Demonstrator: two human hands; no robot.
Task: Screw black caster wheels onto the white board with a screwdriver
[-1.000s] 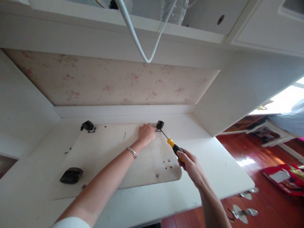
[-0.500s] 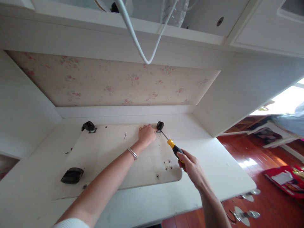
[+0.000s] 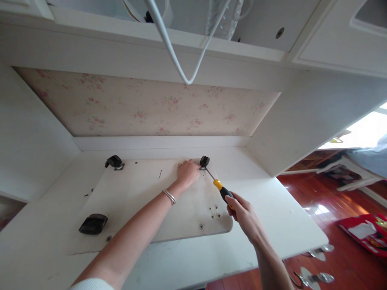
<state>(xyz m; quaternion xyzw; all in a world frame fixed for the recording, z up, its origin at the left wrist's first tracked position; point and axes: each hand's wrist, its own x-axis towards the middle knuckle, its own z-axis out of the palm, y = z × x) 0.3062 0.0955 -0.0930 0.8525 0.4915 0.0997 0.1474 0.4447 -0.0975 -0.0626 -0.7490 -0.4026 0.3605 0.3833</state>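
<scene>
A white board (image 3: pixel 142 201) lies flat on a white desk (image 3: pixel 272 209). My left hand (image 3: pixel 187 172) rests on the board's far edge with fingers curled beside a small black caster (image 3: pixel 204 162) at the far right corner. My right hand (image 3: pixel 244 215) grips the yellow and black handle of a screwdriver (image 3: pixel 220 191), and its metal tip touches the caster's base plate. A silver bracelet (image 3: pixel 168 196) circles my left wrist.
Another black caster (image 3: pixel 113 162) sits at the board's far left corner, and a third black caster (image 3: pixel 93 224) at its near left. Screw holes (image 3: pixel 214 211) mark the near right corner. A white cable loop (image 3: pixel 187 48) hangs overhead. Red floor (image 3: pixel 347 241) lies to the right.
Hands and screwdriver stay at the far right caster. The view has drifted slightly, so everything sits a little lower and to the right in the picture.
</scene>
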